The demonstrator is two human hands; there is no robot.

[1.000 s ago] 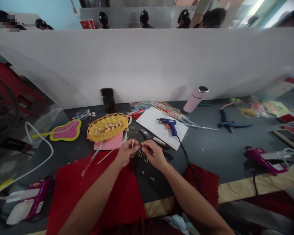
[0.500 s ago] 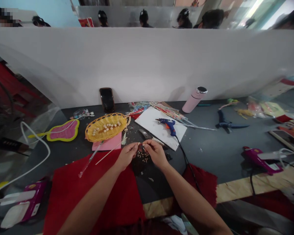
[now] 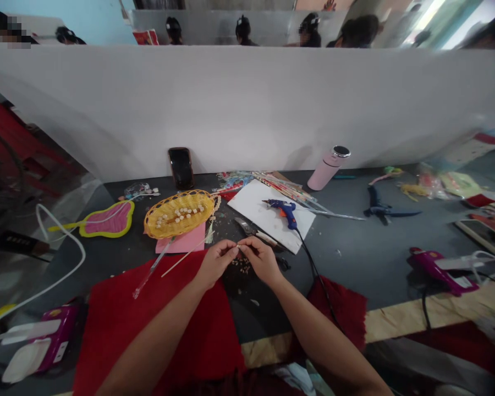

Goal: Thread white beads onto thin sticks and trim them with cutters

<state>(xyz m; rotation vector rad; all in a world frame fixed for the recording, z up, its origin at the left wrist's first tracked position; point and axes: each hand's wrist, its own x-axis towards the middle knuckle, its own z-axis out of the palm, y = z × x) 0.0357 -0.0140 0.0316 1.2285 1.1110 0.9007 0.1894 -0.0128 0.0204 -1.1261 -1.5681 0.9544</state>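
My left hand (image 3: 215, 263) and my right hand (image 3: 263, 260) meet fingertip to fingertip over the dark table. Both are closed in a pinch around something small and pale that their fingers mostly cover, so its kind is hidden. Just beneath them lies a scatter of small beige pieces (image 3: 242, 266). Left of my hands stands a yellow woven basket (image 3: 152, 215) with several whitish bead-like pieces (image 3: 181, 214) inside, partly over a pink sheet (image 3: 190, 240). A thin stick (image 3: 181, 260) lies beside my left hand.
A blue glue gun (image 3: 285, 212) rests on a white board (image 3: 251, 201), its cord running toward me. Red cloth (image 3: 157, 330) covers the front left. Behind stand a phone (image 3: 181, 168) and a pink bottle (image 3: 328, 169). Pliers (image 3: 247, 225) lie beyond my hands.
My fingertips, slightly apart before, have come together at the small pale thing. The table's other items stay where they were.
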